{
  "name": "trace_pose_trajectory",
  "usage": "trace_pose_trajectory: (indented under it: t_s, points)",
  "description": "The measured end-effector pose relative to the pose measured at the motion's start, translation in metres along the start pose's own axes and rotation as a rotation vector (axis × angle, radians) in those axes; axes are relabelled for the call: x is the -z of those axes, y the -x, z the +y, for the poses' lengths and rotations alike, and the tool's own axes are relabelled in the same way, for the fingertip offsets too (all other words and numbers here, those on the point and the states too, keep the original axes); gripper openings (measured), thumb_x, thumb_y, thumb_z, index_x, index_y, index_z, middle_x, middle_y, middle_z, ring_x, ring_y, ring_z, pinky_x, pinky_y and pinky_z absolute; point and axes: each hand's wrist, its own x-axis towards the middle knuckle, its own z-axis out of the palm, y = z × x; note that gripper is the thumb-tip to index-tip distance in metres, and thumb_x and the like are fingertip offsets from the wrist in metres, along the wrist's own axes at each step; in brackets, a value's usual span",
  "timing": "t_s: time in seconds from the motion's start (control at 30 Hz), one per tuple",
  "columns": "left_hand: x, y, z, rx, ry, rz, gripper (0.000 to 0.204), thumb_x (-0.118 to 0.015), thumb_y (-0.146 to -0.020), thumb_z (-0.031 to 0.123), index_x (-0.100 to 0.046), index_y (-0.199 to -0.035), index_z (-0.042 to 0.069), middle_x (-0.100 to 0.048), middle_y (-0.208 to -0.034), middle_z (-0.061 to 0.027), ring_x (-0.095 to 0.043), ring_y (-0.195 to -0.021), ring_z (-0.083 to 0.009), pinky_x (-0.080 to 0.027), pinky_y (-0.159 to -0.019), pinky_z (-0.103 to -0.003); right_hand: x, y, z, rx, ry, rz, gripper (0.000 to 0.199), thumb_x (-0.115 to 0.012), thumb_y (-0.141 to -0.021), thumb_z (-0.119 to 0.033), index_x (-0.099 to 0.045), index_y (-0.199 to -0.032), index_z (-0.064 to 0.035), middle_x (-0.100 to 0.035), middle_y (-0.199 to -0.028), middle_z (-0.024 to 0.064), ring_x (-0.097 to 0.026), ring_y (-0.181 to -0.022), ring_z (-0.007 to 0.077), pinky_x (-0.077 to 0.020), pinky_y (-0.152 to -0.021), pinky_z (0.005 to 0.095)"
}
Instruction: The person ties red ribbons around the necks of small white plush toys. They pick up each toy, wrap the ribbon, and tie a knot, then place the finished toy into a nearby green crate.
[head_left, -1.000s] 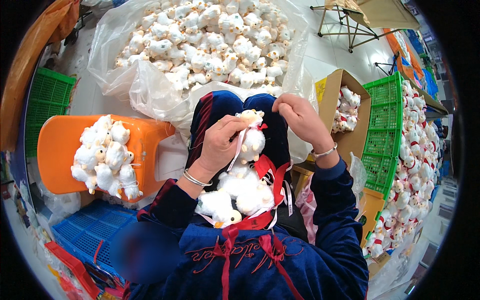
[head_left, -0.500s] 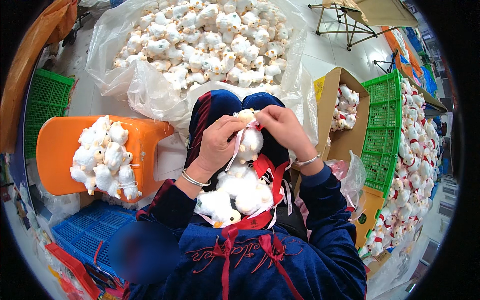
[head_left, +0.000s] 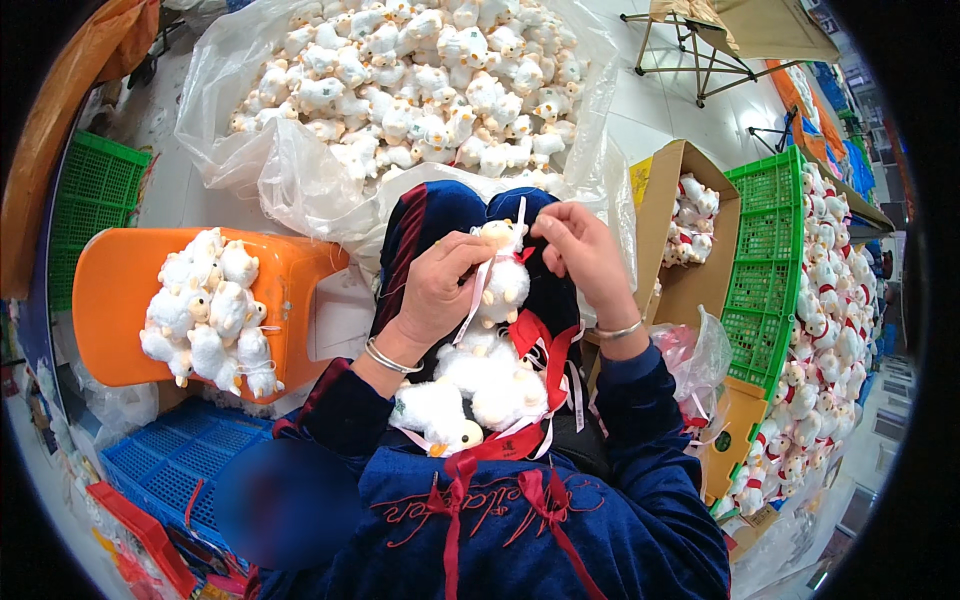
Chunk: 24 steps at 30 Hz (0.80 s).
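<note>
A small white plush animal toy (head_left: 505, 284) is upright over my lap, with a cream head and a pink-white ribbon (head_left: 476, 300) at its neck. My left hand (head_left: 440, 285) is closed on the toy's neck, thumb and fingers pinching beside the ribbon. One pale ribbon end (head_left: 521, 212) sticks up by the head. A bit of red shows at the neck's right side. Just right of the toy is my right hand (head_left: 590, 255), fingers loosely curled and apart, with nothing visible in them. Several more white plush toys (head_left: 437, 412) and a red ribbon (head_left: 553, 365) lie on my lap.
An orange stool (head_left: 110, 310) at left bears several plush toys. Ahead, a clear plastic sheet (head_left: 290, 190) holds a big heap of them. At right stand a cardboard box (head_left: 690, 295) and a green crate (head_left: 760, 270) beside toys with red neckbands. A blue crate (head_left: 180, 460) is lower left.
My right hand has let go of the ribbon at the toy's neck and moved slightly right. A pale ribbon end now stands up by the head. My left hand stays in place.
</note>
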Motion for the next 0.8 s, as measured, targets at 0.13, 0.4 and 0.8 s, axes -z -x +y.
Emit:
trace_pose_trajectory:
  t_s: [0.13,0.4,0.8]
  points:
    - [0.0,0.0,0.0,0.003,-0.005,-0.003,0.024,-0.075,-0.077,-0.008,-0.069,-0.098,0.002,-0.069,-0.098,-0.0124,-0.07,-0.084,-0.0277,-0.057,-0.071,-0.033,-0.014,0.007,-0.003,0.216,0.193,-0.074,0.044,-0.063,-0.096,-0.003,-0.052,-0.138,-0.0009,-0.063,-0.115,0.0061,-0.059,-0.075,0.0068,-0.0495,-0.066,0.0227]
    - [0.005,0.002,0.001,-0.021,-0.04,-0.02,0.019,-0.076,-0.083,-0.003,-0.071,-0.1,0.003,-0.07,-0.098,-0.0122,-0.07,-0.085,-0.0284,-0.056,-0.073,-0.033,-0.018,0.003,-0.013,0.285,0.604,-0.11,0.013,-0.075,-0.089,-0.006,-0.065,-0.089,0.0019,-0.064,-0.077,0.0041,-0.055,-0.069,0.008,-0.0482,-0.063,0.0261]
    - [0.014,0.008,-0.002,0.039,-0.03,-0.087,0.021,-0.075,-0.079,0.0,-0.071,-0.1,0.003,-0.071,-0.099,-0.0113,-0.07,-0.085,-0.0293,-0.057,-0.074,-0.035,-0.023,0.008,-0.017,0.285,0.307,-0.074,0.014,-0.075,-0.09,-0.009,-0.067,-0.099,-0.0015,-0.048,-0.069,0.0011,-0.044,-0.064,0.0062,-0.039,-0.058,0.0253]
